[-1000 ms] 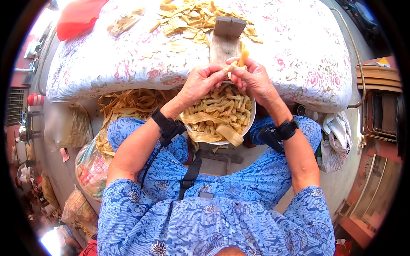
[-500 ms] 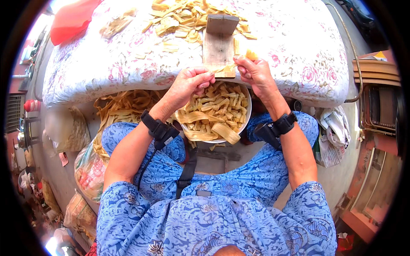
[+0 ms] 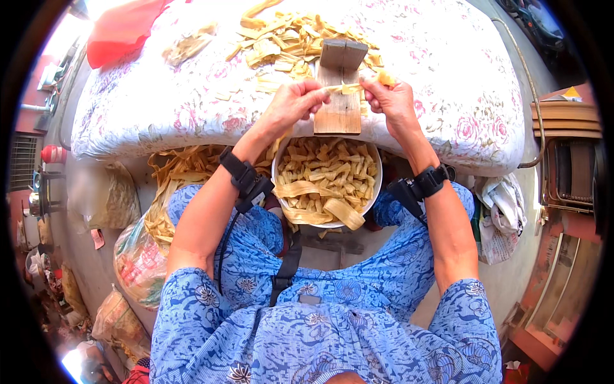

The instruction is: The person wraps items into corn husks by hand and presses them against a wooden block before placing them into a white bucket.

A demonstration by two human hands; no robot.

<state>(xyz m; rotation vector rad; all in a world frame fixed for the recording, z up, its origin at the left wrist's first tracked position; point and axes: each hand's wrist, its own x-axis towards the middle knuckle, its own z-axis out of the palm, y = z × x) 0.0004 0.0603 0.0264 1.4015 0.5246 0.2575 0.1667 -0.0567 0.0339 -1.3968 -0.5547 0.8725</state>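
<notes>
Between my two hands a narrow tan strip of dried leaf or husk is stretched across a wooden block with an upright end piece. My left hand is closed, pinching the strip's left end. The right end, with a yellowish folded piece, is in the pinched fingers of my right hand. Just below, a white basin holds many short folded strips, with some wider bands lying on top. A pile of flat strips lies on the cloth beyond the block.
A floral-covered table spans the front, with a red cloth at its far left. Long dried strips hang at the left, above a filled plastic bag. White bags stand at the right. A curved metal rail flanks the table.
Both hands have moved slightly away from me over the wooden block, the strip still held between them. More of the block's near end and the basin now shows.
</notes>
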